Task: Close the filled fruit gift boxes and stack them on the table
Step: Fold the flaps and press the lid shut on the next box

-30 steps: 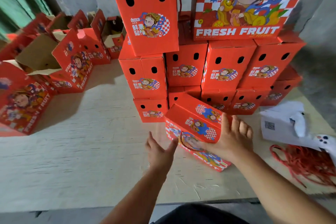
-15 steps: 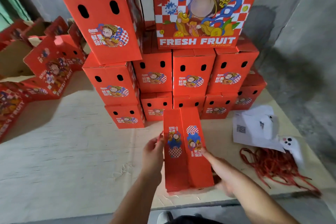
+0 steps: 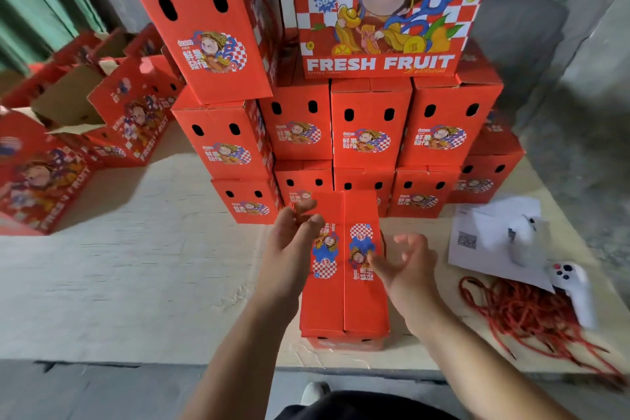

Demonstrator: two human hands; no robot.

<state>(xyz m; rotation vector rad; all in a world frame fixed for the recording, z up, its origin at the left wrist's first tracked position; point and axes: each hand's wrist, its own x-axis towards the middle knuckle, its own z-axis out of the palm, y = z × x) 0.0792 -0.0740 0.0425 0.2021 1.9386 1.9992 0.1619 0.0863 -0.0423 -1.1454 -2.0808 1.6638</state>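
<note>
Hands first: our left hand (image 3: 289, 239) hovers at the left long edge of a red fruit gift box (image 3: 344, 283), fingers loosely bent and apart, and we cannot tell whether the fingertips touch the cardboard; our right hand (image 3: 405, 266) hangs over the box's right side with fingers spread wide and slightly curled, gripping nothing. That box stands near the front edge of the table (image 3: 136, 266), its two top flaps folded shut and meeting along a centre seam, the printed cartoon roundels facing up at us. Just behind it, towards the back edge, rises the stack of closed boxes (image 3: 371, 133), several tiers high, each end showing two oval holes; on top sit one tilted box (image 3: 211, 24) at the left and a large box with FRESH FRUIT lettering (image 3: 381, 7) at the right. Along the left edge we see open boxes (image 3: 112, 112) with raised flaps and bare brown insides. By the right edge lies a white sheet of paper (image 3: 487, 242) with a QR code, a white object on it too blurred to name, a white controller (image 3: 572, 286) with red buttons, and a loose tangle of red cord (image 3: 518, 314) beside it. Below the front edge a shoe tip (image 3: 315, 392) shows.
</note>
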